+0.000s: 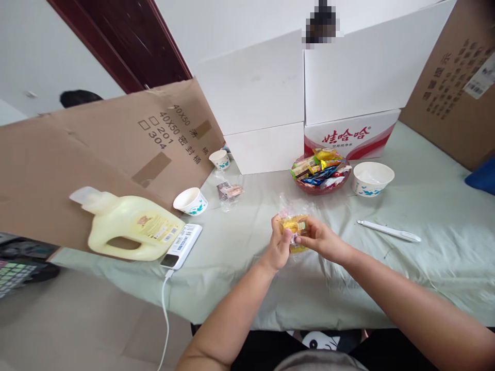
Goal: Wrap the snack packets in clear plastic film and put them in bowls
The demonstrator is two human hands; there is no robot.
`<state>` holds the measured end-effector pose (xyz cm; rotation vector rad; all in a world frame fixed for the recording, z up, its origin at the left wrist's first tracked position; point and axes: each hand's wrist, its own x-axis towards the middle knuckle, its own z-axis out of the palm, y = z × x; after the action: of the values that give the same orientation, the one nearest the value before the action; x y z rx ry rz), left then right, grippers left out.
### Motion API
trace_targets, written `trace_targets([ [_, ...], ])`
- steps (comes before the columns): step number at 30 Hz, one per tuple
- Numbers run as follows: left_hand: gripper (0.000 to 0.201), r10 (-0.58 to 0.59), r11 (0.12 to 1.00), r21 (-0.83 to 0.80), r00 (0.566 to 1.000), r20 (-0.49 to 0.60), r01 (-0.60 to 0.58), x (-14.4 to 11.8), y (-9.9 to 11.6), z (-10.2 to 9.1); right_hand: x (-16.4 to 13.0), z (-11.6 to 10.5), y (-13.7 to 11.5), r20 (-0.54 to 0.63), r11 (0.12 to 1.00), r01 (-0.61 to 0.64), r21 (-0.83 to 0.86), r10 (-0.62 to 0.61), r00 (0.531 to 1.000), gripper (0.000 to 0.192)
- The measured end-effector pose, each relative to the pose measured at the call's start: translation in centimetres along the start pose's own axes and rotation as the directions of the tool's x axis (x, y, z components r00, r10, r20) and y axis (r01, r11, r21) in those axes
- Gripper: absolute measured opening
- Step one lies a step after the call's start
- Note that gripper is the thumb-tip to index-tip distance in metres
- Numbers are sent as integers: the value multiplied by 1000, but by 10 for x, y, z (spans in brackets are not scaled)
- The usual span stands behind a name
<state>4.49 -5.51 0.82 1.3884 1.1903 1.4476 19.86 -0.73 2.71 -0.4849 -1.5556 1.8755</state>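
Both hands are together above the cloth-covered table, fingers closed round a yellow snack packet (293, 225). My left hand (279, 246) grips its left side, thumb on top. My right hand (320, 238) pinches the right side, and the fingers partly hide the packet. Crumpled clear plastic (286, 204) shows just behind and around it; whether it belongs to the packet I cannot tell. Beyond the hands stands a red bowl (323, 189) heaped with colourful wrapped snacks (325, 167). Right of that bowl is a white paper bowl (372, 180) with clear plastic inside.
A white pen-like cutter (389, 231) lies at right. Leftward are a paper cup (191, 201), another cup (219, 159), a clear bag (229, 192), a detergent jug (133, 224) and a power bank (182, 246) with a cable (164, 309). Cardboard (116, 149) and white boxes (266, 103) wall the back.
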Motion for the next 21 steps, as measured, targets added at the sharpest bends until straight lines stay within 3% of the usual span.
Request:
trace_targets([
  [2, 78, 126, 991, 58, 987, -97, -121, 2, 5, -9, -9, 0, -9, 29, 990, -8, -139, 12, 999, 35],
  [4, 85, 289, 950, 169, 946, -144, -264, 7, 14, -21, -18, 0, -20, 72, 960, -11, -281, 33, 997, 29],
  [5, 89, 323, 934, 182, 944, -65, -307, 9, 18, -27, -22, 0, -24, 98, 943, -4, -331, 38, 994, 26],
  [7, 95, 237, 963, 81, 949, 206, -258, 10, 24, -32, -28, -1, -28, 136, 928, 25, -371, 27, 990, 22],
  [9, 101, 84, 996, -64, 906, 415, -63, 5, 23, -25, -32, -3, -26, 100, 942, 59, -331, -28, 995, 24],
  [10, 102, 27, 992, -120, 890, 455, 31, 1, 20, -17, -33, -4, -23, 52, 950, 79, -302, -66, 996, 25],
  [12, 93, -18, 978, -181, 906, 423, 104, -8, 10, 3, -36, -7, -15, -61, 951, 125, -284, -148, 987, 29],
  [15, 62, -52, 969, -211, 944, 327, 127, -18, -2, 26, -41, -8, -5, -146, 881, 180, -438, -267, 952, 29],
  [19, 39, -54, 995, -75, 975, 216, 72, -20, -6, 31, -48, -7, 0, -119, 707, 230, -668, -407, 906, 27],
  [21, 34, -33, 999, 21, 989, 147, 31, -21, -8, 27, -49, -8, 0, -156, 619, 194, -761, -465, 871, 23],
])
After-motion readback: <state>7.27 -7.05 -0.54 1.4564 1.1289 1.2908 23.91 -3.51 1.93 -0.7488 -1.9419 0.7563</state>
